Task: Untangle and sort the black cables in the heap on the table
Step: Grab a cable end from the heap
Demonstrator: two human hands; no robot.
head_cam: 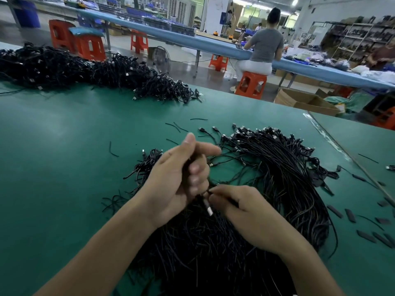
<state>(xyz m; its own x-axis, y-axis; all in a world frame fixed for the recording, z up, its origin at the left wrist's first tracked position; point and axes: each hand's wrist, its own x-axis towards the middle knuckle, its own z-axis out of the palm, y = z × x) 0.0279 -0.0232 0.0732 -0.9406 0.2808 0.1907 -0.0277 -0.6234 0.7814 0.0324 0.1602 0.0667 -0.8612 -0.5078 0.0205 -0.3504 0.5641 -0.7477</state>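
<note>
Bright, even overhead light. A round white ceiling lamp (295, 2) glares beyond the right hand (241, 212). The left hand (177, 180) is motion-blurred; the green table mat (64, 146) left of it shows pale sheen. Edges bow.

Single head-worn wide-angle view, facing forward and down, close over green table (64, 146), workshop beyond
</note>
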